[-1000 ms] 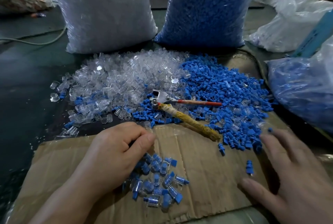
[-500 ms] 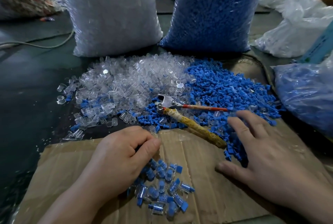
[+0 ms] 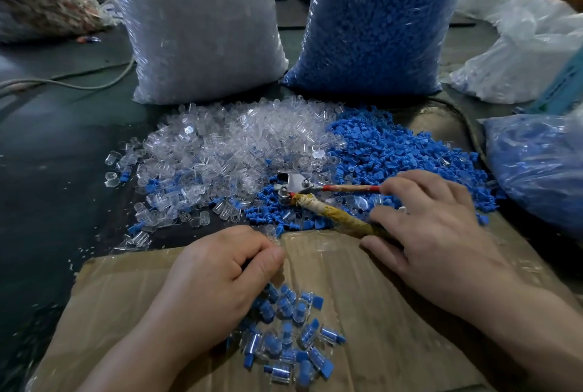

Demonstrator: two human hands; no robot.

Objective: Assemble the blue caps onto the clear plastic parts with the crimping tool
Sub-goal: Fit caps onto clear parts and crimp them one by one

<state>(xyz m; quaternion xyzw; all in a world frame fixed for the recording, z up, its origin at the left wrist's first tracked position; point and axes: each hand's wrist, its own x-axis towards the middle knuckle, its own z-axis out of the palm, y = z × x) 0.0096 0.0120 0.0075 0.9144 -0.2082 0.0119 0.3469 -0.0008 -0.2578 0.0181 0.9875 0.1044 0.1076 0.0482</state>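
- A sheet of cardboard (image 3: 362, 312) lies nearest on the dark bench (image 3: 47, 170). On it sits a small cluster of assembled pieces (image 3: 284, 338), clear bodies with blue caps fitted.
- The left hand (image 3: 220, 274) rests knuckles-up at the cluster's far-left edge, its forearm coming in from the lower left. Its fingers (image 3: 239, 243) are curled into a loose fist with the thumb pressed against the forefinger. Whether anything lies inside the fist cannot be told.
- The right hand (image 3: 435, 233) reaches in from the lower right, palm down, fingers spread and only lightly bent. The forefinger tip touches the red handle of the crimping tool (image 3: 328, 211) and the middle fingertip touches the yellow-wrapped handle. The thumb lies on the cardboard just beside that handle's end. The fingers have not closed round the tool.
- The crimping tool lies at the cardboard's far edge, its metal head pointing left where the two loose heaps meet and its handles splayed apart.
- Beyond it, the clear plastic parts (image 3: 227, 148) are heaped on the left and the blue caps (image 3: 394, 151) on the right. The two heaps touch, with strays mixed along the near side.
- Behind the heaps stand a tall bag of clear parts (image 3: 195, 28) and a bag of blue caps (image 3: 378, 19), side by side.
- At the right edge lies another bag of blue pieces (image 3: 536, 164), with white plastic bags (image 3: 520, 53) farther back.
- A pale cable (image 3: 79, 83) crosses the bench at far left.
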